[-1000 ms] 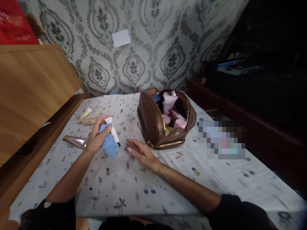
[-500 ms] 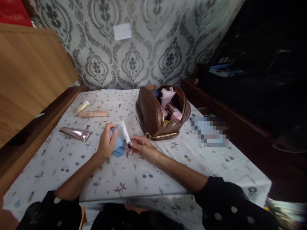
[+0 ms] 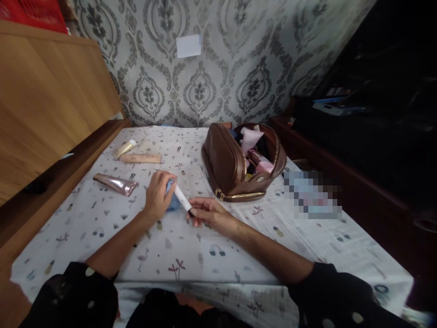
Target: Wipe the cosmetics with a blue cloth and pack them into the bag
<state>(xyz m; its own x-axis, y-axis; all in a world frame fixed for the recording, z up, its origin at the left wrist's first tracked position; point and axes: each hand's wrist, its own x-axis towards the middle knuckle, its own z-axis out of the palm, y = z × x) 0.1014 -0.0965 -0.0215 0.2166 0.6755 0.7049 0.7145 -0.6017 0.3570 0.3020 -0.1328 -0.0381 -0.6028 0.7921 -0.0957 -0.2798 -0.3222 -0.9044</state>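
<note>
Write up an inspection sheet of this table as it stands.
Surface: table under a printed cloth.
Job's things: white tube with a dark cap; blue cloth pressed against it.
Clutter: open brown toiletry bag packed with cosmetics; rose-gold tube, beige tube and cream tube lying at left.
Grippers: left hand grips blue cloth and white tube; right hand pinches the cap end.
Cables: nothing seen.
Surroundings: patterned wallpaper, wooden panel at left, dark shelving at right.

Single view, head-worn. Looks forward and down over the table (image 3: 239,259) toward the wall (image 3: 221,86) behind the brown bag (image 3: 223,164). Close range: left hand (image 3: 157,197) and right hand (image 3: 209,212) just short of the bag.
</note>
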